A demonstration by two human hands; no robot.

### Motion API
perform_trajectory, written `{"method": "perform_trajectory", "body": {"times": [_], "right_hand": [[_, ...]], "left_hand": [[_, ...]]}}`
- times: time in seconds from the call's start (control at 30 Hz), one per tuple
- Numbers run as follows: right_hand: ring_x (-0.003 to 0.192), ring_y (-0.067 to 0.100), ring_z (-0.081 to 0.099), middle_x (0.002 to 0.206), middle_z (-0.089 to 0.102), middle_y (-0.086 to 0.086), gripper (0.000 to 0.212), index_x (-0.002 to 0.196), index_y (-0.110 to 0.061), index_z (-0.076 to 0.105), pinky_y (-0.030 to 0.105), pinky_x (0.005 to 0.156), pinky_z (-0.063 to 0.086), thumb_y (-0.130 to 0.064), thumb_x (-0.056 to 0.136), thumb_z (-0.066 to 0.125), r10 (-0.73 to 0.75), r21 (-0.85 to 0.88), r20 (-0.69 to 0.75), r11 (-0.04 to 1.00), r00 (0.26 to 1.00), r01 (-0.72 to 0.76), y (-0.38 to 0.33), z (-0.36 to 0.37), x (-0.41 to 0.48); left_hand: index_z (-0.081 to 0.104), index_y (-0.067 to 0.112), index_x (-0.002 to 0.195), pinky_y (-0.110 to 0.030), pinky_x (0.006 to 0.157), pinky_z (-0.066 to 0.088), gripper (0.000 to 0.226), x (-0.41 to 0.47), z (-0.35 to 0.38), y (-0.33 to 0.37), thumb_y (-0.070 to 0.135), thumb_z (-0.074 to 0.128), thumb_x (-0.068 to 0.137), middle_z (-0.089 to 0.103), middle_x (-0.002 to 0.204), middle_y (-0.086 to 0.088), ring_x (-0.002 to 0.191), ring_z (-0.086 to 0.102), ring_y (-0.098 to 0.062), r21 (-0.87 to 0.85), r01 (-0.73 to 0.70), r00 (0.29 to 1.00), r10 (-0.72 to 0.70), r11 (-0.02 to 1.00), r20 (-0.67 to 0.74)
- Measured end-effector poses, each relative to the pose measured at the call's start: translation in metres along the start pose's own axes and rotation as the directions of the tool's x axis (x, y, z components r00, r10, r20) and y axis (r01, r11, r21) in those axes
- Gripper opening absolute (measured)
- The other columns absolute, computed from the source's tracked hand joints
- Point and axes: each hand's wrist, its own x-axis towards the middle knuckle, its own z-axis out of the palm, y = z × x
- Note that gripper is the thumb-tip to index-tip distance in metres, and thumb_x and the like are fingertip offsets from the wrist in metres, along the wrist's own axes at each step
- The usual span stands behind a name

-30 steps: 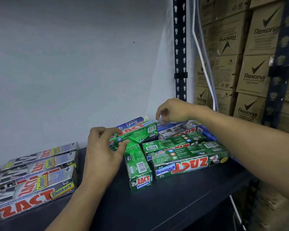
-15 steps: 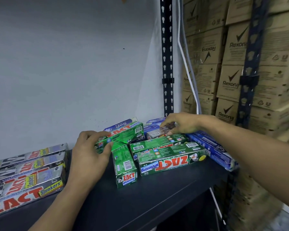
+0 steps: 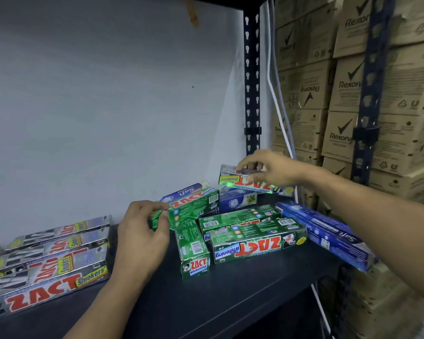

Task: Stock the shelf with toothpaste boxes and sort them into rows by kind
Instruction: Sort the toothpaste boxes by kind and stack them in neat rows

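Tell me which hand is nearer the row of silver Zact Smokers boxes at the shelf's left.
Left. The left hand pinches a green Zact Whitening box just right of that silver row; the right hand is farther right, holding one silver Smokers box above the pile.

The single head-worn camera looks forward and slightly down, close above the shelf point(image 3: 230, 302).

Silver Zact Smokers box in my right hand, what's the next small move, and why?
Probably carry the Smokers box leftward and lay it with the row of silver Smokers boxes at far left. The right hand pinches it lifted above the mixed green and blue pile, and its kind already lies together there.
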Motion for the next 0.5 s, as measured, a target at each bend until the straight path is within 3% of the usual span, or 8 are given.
{"method": "perform_trajectory", "body": {"times": [0.13, 0.23, 0.37, 0.5], "right_hand": [[0.104, 0.017, 0.055, 0.112, 0.053, -0.002, 0.034, 0.115, -0.055, 0.061, 0.038, 0.093, 0.051, -0.037, 0.089, 0.073, 0.016, 0.109, -0.085, 0.994, 0.996, -0.007, -0.005, -0.012, -0.004], [0.104, 0.015, 0.057, 0.113, 0.052, -0.001, 0.034, 0.118, -0.052, 0.064, 0.035, 0.094, 0.052, -0.035, 0.090, 0.072, -0.027, 0.126, -0.092, 0.991, 0.995, 0.039, -0.019, -0.017, -0.012], [0.096, 0.009, 0.061, 0.109, 0.056, -0.004, 0.033, 0.123, -0.046, 0.066, 0.030, 0.088, 0.054, -0.034, 0.092, 0.070, -0.112, 0.078, 0.023, 0.991, 0.993, 0.109, -0.058, -0.017, -0.024], [0.093, 0.009, 0.068, 0.108, 0.060, -0.005, 0.031, 0.122, -0.043, 0.068, 0.032, 0.081, 0.060, -0.034, 0.093, 0.068, -0.158, 0.150, 0.117, 0.979, 0.981, 0.139, -0.104, -0.004, -0.038]], "left_hand": [[0.074, 0.026, 0.098, -0.001, 0.072, 0.037, 0.016, -0.002, 0.002, 0.003, 0.013, 0.068, 0.090, 0.060, 0.106, 0.009, 0.086, 0.057, -0.002, -0.008, -0.027, 0.999, 0.027, 1.000, 0.044], [0.069, 0.039, 0.099, -0.001, 0.071, 0.038, 0.022, -0.005, 0.003, 0.009, 0.018, 0.068, 0.092, 0.059, 0.109, 0.015, 0.091, 0.056, 0.001, -0.087, -0.038, 0.990, 0.049, 0.996, 0.134], [0.065, 0.042, 0.111, -0.005, 0.075, 0.039, 0.022, -0.008, 0.006, 0.015, 0.027, 0.064, 0.095, 0.062, 0.114, 0.017, 0.092, 0.057, -0.001, -0.137, -0.035, 0.972, 0.065, 0.990, 0.226], [0.052, 0.039, 0.135, -0.009, 0.084, 0.040, 0.044, -0.010, -0.004, 0.029, 0.045, 0.062, 0.093, 0.055, 0.126, 0.023, 0.108, 0.054, 0.014, -0.223, 0.053, 0.985, -0.014, 0.973, 0.172]]}}
